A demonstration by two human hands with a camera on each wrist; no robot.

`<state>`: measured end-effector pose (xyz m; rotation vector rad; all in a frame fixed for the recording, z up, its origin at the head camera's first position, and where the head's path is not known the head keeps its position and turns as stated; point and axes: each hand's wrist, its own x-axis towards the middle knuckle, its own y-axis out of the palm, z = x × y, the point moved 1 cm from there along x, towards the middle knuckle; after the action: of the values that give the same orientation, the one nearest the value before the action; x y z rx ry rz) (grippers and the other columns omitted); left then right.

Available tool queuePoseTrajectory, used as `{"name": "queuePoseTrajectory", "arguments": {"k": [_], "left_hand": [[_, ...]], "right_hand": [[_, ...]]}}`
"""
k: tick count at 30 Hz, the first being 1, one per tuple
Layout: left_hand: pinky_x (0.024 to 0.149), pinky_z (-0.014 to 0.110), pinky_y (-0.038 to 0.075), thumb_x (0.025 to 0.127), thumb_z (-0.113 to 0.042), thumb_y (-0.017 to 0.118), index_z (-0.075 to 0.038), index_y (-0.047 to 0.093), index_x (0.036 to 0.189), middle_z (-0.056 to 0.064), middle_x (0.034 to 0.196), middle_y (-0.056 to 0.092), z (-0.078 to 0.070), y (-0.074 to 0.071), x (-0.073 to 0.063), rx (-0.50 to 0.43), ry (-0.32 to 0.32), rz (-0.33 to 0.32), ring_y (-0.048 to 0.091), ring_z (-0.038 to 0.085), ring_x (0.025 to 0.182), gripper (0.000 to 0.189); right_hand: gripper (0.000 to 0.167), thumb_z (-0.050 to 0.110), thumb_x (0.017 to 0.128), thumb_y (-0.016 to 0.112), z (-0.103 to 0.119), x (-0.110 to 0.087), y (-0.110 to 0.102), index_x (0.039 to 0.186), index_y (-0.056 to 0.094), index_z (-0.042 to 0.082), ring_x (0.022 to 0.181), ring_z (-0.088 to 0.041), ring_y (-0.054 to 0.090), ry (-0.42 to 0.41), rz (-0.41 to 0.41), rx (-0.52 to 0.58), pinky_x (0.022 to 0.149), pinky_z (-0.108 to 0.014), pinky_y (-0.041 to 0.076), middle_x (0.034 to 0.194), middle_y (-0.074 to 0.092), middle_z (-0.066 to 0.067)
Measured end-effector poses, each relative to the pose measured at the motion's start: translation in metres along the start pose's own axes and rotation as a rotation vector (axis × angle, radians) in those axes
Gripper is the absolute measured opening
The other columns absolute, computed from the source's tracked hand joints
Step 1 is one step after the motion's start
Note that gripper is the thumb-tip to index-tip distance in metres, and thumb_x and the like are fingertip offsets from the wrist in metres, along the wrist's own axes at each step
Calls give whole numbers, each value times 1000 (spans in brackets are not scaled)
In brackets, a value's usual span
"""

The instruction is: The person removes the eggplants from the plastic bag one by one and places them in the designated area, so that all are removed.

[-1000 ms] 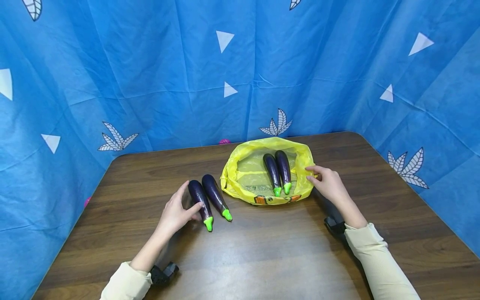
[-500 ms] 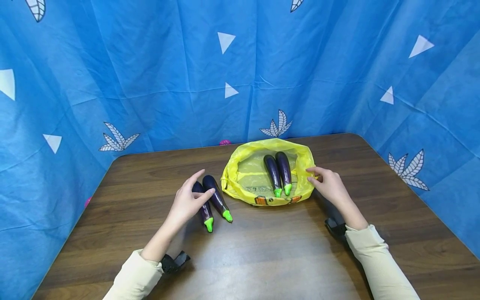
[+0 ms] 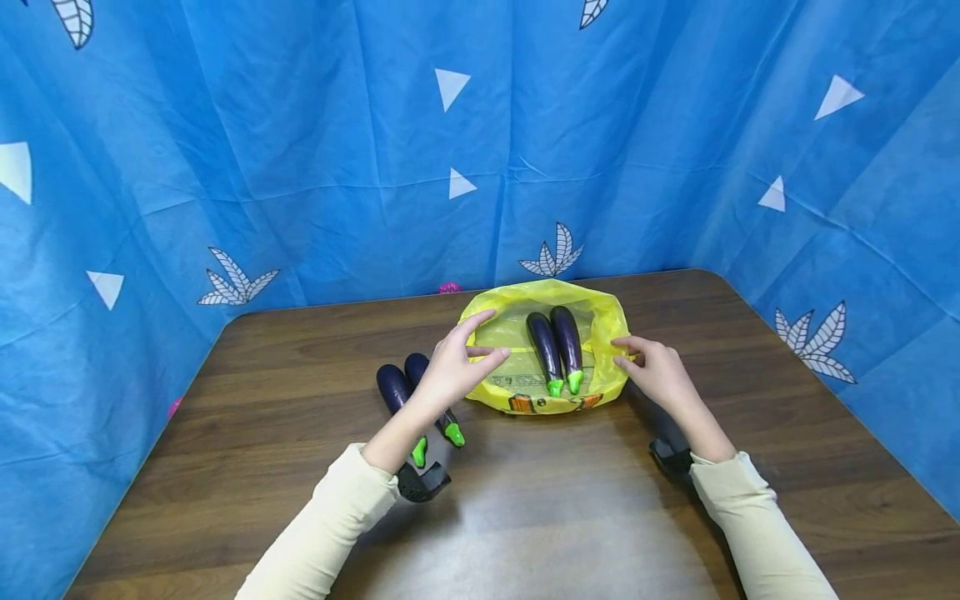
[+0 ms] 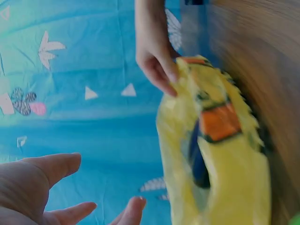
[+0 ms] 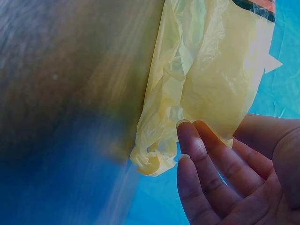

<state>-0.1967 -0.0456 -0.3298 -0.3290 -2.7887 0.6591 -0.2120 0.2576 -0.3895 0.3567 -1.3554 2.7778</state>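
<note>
A yellow plastic bag [image 3: 491, 392] lies spread with its mouth open, and inside it two eggplants [image 3: 544, 346] rest side by side with green stem ends toward the front. My right hand [image 3: 660, 375] pinches the bag's right edge between thumb and fingers; the right wrist view shows the fingers [image 5: 201, 150] against the film. My left hand [image 3: 450, 371] is over the bag's left rim, thumb and fingers spread, holding nothing. Left of the bag, two more eggplants [image 3: 392, 385] lie on the table, partly hidden beneath the left forearm.
The wooden table [image 3: 540, 517] carries the bag and the eggplants. A blue patterned curtain [image 3: 337, 167] hangs close behind the table and along its sides. Each wrist wears a black camera mount [image 3: 423, 483].
My left hand has left the outer eggplant on the table and moved right and away from me to the bag's left rim. The right hand keeps its hold on the bag.
</note>
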Motion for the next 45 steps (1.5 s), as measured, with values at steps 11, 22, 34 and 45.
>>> {"name": "queuePoseTrajectory", "arguments": {"k": [11, 22, 34, 45], "left_hand": [[84, 36, 48, 88, -25, 67, -15, 44, 140, 5, 144, 38, -15, 35, 34, -88, -68, 67, 54, 28, 113, 57], [85, 36, 48, 88, -23, 67, -13, 43, 141, 12, 142, 39, 7, 69, 56, -128, -176, 67, 53, 29, 113, 58], [90, 38, 44, 88, -22, 67, -10, 38, 143, 18, 140, 40, 29, 88, 63, -56, -229, 41, 49, 31, 116, 63], [104, 42, 27, 83, -21, 72, -3, 29, 145, 20, 145, 30, 39, 103, 66, 35, -182, 6, 29, 32, 132, 78]], "right_hand": [[29, 4, 88, 63, 0, -1, -1, 116, 62, -4, 60, -22, 46, -2, 4, -6, 49, -30, 40, 83, 57, -13], [28, 3, 88, 63, -1, 0, 0, 115, 62, -5, 64, -23, 48, -21, -7, -1, 51, -32, 42, 86, 60, -15], [28, 3, 88, 64, 0, 1, 3, 115, 62, -4, 61, -22, 47, -31, -11, -5, 51, -32, 41, 84, 59, -13], [27, 3, 88, 63, -3, 0, 1, 114, 63, -4, 61, -22, 47, -35, -13, -3, 50, -32, 40, 84, 60, -13]]}}
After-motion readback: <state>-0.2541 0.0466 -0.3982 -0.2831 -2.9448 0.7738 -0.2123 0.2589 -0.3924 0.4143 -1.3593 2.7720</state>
